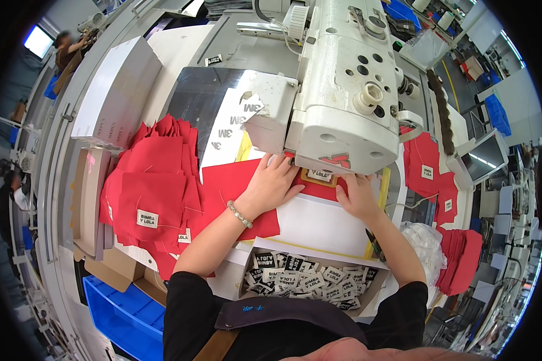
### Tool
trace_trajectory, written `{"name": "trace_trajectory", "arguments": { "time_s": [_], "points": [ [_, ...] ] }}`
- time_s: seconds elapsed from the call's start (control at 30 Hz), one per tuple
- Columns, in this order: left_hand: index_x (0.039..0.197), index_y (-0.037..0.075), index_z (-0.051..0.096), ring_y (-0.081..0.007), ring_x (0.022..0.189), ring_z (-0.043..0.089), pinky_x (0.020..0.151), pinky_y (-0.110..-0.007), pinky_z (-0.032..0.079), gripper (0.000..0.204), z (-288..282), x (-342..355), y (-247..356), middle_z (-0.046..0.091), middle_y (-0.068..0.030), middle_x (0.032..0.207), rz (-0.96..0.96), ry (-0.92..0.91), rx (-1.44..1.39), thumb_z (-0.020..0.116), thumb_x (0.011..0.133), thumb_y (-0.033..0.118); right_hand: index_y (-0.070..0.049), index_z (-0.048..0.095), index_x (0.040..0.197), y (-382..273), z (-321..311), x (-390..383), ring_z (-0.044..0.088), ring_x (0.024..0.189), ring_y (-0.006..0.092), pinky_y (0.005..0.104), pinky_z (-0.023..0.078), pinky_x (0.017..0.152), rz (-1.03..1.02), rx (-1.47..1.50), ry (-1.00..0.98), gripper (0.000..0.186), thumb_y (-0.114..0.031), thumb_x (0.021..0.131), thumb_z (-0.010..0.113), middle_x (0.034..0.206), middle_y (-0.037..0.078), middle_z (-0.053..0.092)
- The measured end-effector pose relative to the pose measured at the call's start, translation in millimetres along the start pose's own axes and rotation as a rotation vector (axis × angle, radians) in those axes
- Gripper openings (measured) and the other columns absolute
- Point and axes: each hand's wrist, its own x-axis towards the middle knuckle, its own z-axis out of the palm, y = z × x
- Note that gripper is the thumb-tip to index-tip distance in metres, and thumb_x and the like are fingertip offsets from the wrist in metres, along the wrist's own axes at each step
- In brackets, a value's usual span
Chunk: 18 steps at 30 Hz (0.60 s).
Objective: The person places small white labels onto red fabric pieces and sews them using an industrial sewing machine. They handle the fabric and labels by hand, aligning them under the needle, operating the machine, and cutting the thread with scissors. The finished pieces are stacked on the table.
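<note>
Under the head of a white sewing machine (343, 132), a red fabric piece (319, 191) lies on the work surface. A small white label (319, 175) sits on it inside a yellowish frame. My left hand (274, 185) rests on the fabric left of the label, fingers stretched forward, their tips close to the machine head. To the right of the label, my right hand (360, 196) lies with fingers extended and the thumb apart, touching the fabric's right end. Neither hand grasps anything. More red cloth (247, 222) spreads beneath my left wrist.
Labelled red pieces (144, 198) pile up at the left. An open box of loose labels (367, 295) stands right before me. Further red pieces (461, 259) and a plastic bag (421, 246) are at the right. A white carton (117, 90) and blue crate (123, 310) stand left.
</note>
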Motion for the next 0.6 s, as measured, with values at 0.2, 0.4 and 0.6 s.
{"name": "trace_trajectory", "arguments": {
  "time_s": [0.2, 0.4, 0.6],
  "points": [
    [0.105, 0.001, 0.063, -0.0266, 0.112, 0.048, 0.107, -0.044, 0.032, 0.042, 1, 0, 0, 0.055, -0.0129, 0.112, 0.001, 0.004, 0.003, 0.060, 0.087, 0.039, -0.008, 0.059, 0.105, 0, 1, 3, 0.053, 0.097, 0.0272, 0.0431, 0.029, 0.085, 0.030, -0.023, 0.246, 0.029, -0.006, 0.076, 0.058, 0.097, 0.008, 0.064],
    [0.120, 0.003, 0.059, -0.0265, 0.117, 0.046, 0.105, -0.045, 0.030, 0.050, 1, -2, 0, 0.054, -0.0105, 0.120, -0.070, -0.157, -0.005, 0.060, 0.088, 0.041, -0.010, 0.065, 0.105, -3, -6, 7, 0.054, 0.099, 0.0238, 0.0408, 0.032, 0.086, -0.003, -0.101, 0.185, 0.032, -0.004, 0.074, 0.059, 0.102, 0.003, 0.065],
    [0.118, 0.002, 0.060, -0.0258, 0.119, 0.046, 0.106, -0.048, 0.030, 0.046, -1, -1, 3, 0.055, -0.0091, 0.121, -0.036, -0.081, 0.028, 0.061, 0.087, 0.036, -0.016, 0.067, 0.114, -13, -2, 15, 0.058, 0.095, 0.0173, 0.0347, 0.036, 0.086, -0.206, -0.087, -0.001, 0.040, -0.009, 0.075, 0.063, 0.097, -0.001, 0.066]
  ]
}}
